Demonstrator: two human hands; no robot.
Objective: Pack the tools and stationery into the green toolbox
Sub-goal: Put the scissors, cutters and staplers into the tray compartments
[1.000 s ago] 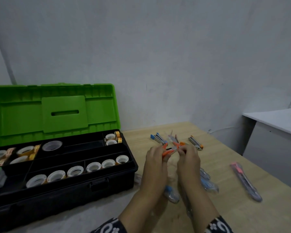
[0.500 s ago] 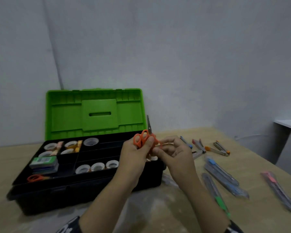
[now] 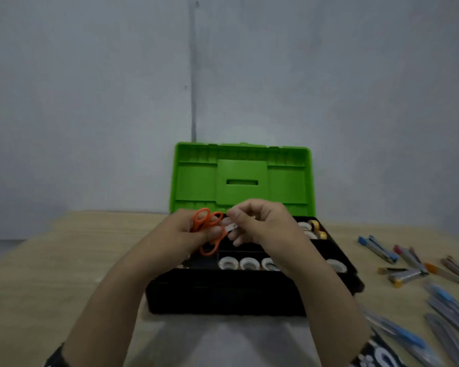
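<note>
Both hands hover over the open green toolbox with a pair of orange-handled scissors between them. The left hand has its fingers curled round the handle loops; the right hand pinches what seems to be the blade end. They look light and rigid, the plastic loops the safest hold, the blades slick and best kept together. Inside the black tray sit white tape rolls along the front row and yellow-edged rolls at the back right.
</note>
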